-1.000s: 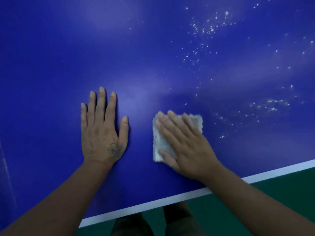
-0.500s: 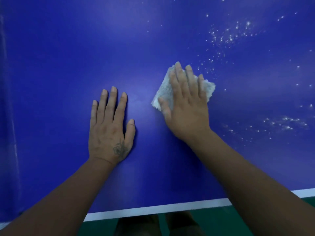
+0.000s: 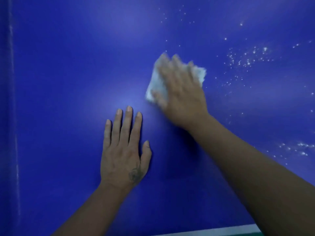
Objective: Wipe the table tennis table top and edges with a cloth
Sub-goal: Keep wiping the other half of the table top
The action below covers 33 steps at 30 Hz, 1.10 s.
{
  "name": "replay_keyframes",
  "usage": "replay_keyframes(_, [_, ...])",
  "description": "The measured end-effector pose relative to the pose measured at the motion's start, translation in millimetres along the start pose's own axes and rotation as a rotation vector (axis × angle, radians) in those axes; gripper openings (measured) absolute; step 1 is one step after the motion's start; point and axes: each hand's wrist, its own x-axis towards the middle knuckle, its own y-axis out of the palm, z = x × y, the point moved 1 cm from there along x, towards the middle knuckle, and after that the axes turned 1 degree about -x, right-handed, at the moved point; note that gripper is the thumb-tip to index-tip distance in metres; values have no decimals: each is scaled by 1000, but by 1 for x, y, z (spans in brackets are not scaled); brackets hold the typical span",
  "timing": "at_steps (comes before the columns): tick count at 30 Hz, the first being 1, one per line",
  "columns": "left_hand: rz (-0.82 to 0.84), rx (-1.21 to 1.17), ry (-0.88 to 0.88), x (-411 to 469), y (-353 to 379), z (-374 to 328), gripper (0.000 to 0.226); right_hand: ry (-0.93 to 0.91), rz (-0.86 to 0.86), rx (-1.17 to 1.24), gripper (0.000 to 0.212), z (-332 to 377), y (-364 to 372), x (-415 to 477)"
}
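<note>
The blue table tennis table top (image 3: pixel 68 82) fills the view. My left hand (image 3: pixel 123 150) lies flat on it, palm down, fingers straight and slightly spread. Farther out and to the right, my right hand (image 3: pixel 180 92) presses flat on a small white cloth (image 3: pixel 156 86), blurred by motion. The cloth shows at the hand's left side and past its fingertips at the right. White specks and droplets (image 3: pixel 247 60) dot the surface to the right of the cloth.
A white border line (image 3: pixel 213 232) marks the near table edge at the bottom, with green floor below it. A faint pale streak (image 3: pixel 12 48) runs down the far left of the surface. More white specks (image 3: pixel 300 150) lie at the right, beside my right forearm.
My right hand has pushed the cloth away from the near edge, farther out across the table toward the specks. My left hand has stayed flat in place. The view has shifted forward.
</note>
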Motion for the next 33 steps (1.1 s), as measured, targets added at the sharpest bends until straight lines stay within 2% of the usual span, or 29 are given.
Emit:
replay_keyframes(2, [18, -11, -11, 0, -1, -1, 74, 297, 31, -29, 72, -14, -3, 30])
replay_keyframes(3, [22, -31, -16, 0, -3, -2, 74, 358, 43, -33, 73, -9, -2, 36])
replay_keyframes(4, [20, -66, -22, 0, -4, -2, 74, 320, 46, -28, 73, 1, 0, 37])
replay_keyframes(7, [-30, -245, -39, 17, -12, 8, 68, -14, 49, 21, 69, 17, 5, 30])
replay_keyframes(8, [-59, -278, -37, 30, -16, 15, 65, -22, 46, 29, 68, 8, 4, 34])
replay_keyframes(12, [-110, -232, -94, 109, -25, 46, 61, 403, 51, -13, 72, -18, 0, 67])
replay_keyframes(13, [-110, -219, -101, 130, -25, 51, 62, 374, 40, -34, 72, -8, 1, 71])
replay_keyframes(16, [-72, -120, -92, 173, -19, 64, 70, -30, 49, -27, 69, 11, 8, 79])
replay_keyframes(17, [-63, -74, -94, 178, -16, 67, 74, -66, 50, -36, 70, 4, 8, 87])
replay_keyframes(18, [-63, -39, -94, 179, -13, 68, 77, -17, 42, -41, 70, -6, 5, 98])
replay_keyframes(21, [-77, -12, -92, 176, -11, 67, 79, 297, 74, -27, 74, -25, -2, 125])
replay_keyframes(22, [-77, -5, -92, 176, -11, 67, 78, 280, 78, -33, 73, -19, -1, 128])
replay_keyframes(25, [-73, 13, -84, 178, -11, 69, 78, -25, 87, -41, 70, -3, 4, 131])
replay_keyframes(26, [-78, 14, -84, 177, -11, 68, 77, -52, 87, -37, 70, -10, 4, 135])
replay_keyframes(27, [-84, 13, -84, 177, -11, 68, 77, -7, 84, -31, 70, -19, 4, 143])
replay_keyframes(30, [-107, 0, -88, 176, -9, 68, 75, 316, 112, -3, 72, -39, 1, 169])
replay_keyframes(31, [-116, -1, -91, 177, -8, 69, 75, 316, 117, -5, 72, -32, 2, 174])
replay_keyframes(33, [-123, 4, -90, 178, -6, 70, 75, 98, 119, -19, 73, -15, 8, 177])
